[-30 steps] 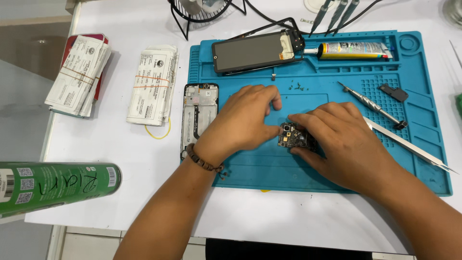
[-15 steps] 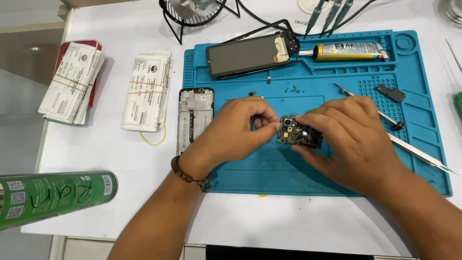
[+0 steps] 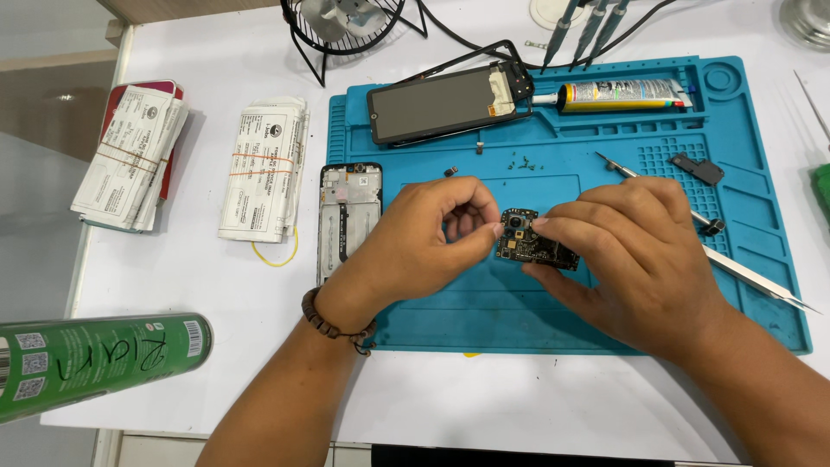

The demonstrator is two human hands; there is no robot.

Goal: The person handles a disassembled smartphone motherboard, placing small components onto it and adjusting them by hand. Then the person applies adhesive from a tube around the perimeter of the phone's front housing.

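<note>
A small dark phone circuit board (image 3: 534,245) with a round camera module is held above the blue work mat (image 3: 553,173). My right hand (image 3: 635,259) grips the board from the right and below. My left hand (image 3: 428,242) pinches at the board's left end, thumb and forefinger at the camera module. A beaded bracelet sits on my left wrist. An opened phone frame (image 3: 347,216) lies at the mat's left edge. A phone screen (image 3: 441,104) lies face up at the mat's top.
A glue tube (image 3: 618,93), a screwdriver (image 3: 661,192), metal tweezers (image 3: 752,277) and a small black part (image 3: 697,168) lie on the mat. Two banded paper bundles (image 3: 268,164) (image 3: 130,156) lie left. A green spray can (image 3: 95,359) is near left; a small fan (image 3: 346,26) behind.
Both hands have lifted the board slightly and shifted; my left fingers now pinch at the camera module, and the board shows more clearly between the hands.
</note>
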